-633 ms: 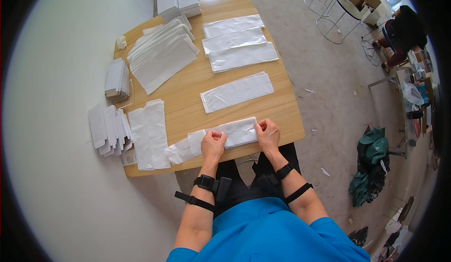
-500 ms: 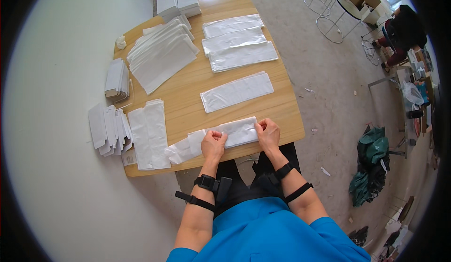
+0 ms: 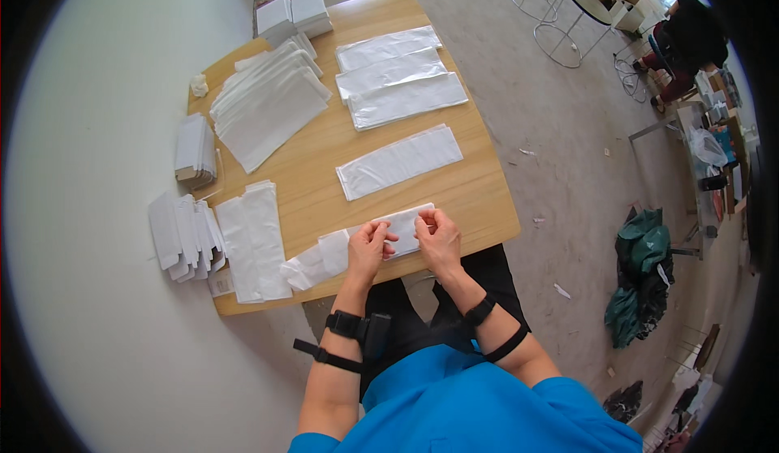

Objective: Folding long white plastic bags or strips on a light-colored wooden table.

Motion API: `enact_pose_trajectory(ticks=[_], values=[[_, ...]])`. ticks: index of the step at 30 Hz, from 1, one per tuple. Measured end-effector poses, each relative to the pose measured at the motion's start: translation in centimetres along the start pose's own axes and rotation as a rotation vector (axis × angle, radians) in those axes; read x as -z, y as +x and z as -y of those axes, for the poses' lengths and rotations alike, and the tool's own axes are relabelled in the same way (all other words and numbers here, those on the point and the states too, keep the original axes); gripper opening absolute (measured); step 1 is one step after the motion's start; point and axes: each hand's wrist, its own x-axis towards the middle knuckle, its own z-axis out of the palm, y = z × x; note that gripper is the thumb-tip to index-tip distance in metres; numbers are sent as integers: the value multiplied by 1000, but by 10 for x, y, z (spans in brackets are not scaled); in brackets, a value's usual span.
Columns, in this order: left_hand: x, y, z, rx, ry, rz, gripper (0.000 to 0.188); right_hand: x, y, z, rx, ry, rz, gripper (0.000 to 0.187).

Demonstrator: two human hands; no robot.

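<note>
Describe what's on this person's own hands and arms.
The left hand and right hand wear no gloves. Bright blue short sleeves cover the upper arms. The left forearm has a black strap with a boxy black module, plus a thinner black strap with a loose end. The right has two black bands.
</note>
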Motion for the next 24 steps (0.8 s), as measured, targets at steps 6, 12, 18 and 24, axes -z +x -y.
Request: enact_pose_trajectory(ticks=[6, 12, 18, 24], values=[[-1, 19, 27, 153, -246, 57, 24, -4, 27, -28, -228, 264, -8, 16], [4, 17, 19, 181, -284, 115, 25, -4, 33, -29, -234, 122, -58, 17], [60, -32, 22, -139, -249, -168, 25, 17, 20, -13, 49, -33, -35, 18], [122, -79, 52, -272, 621, -970, 40, 30, -31, 18, 239, -93, 139, 16]])
